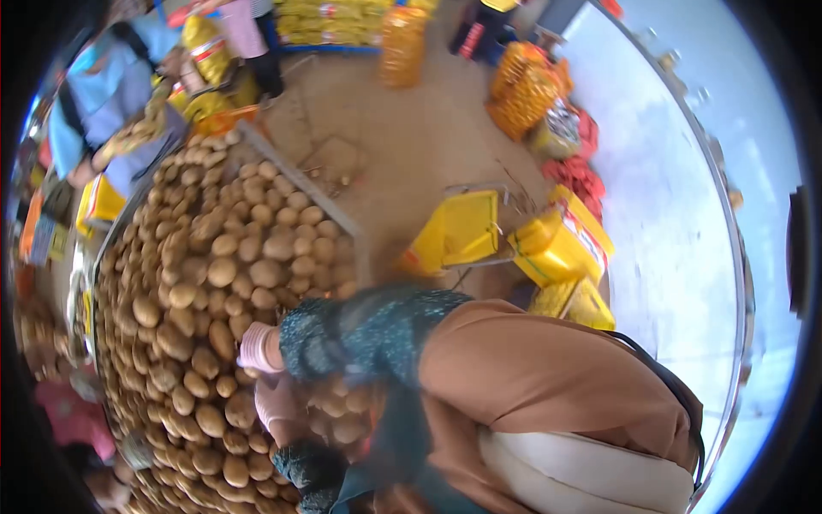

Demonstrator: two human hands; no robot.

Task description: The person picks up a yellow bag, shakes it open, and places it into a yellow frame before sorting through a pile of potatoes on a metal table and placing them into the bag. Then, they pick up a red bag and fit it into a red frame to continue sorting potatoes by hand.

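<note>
Both of my hands wear pale pink, striped gloves below dark green patterned sleeves. My right hand [259, 347], the upper of the two, is over a large heap of brown potatoes [221, 271]. Just below it, my left hand [276, 401] reaches down to the same heap, close to the potatoes. The fingers of both hands are blurred or turned away, so any held potato cannot be made out. More potatoes show between and beneath my forearms. A metal rim [295, 176] borders the heap.
Yellow containers [471, 227] lie on the floor beyond my sleeve. Filled orange net sacks [522, 90] stand near a pale panel [646, 171]. Across the heap, a person in blue [128, 94] handles something pale. Other people and stacked yellow bags [330, 21] are farther off.
</note>
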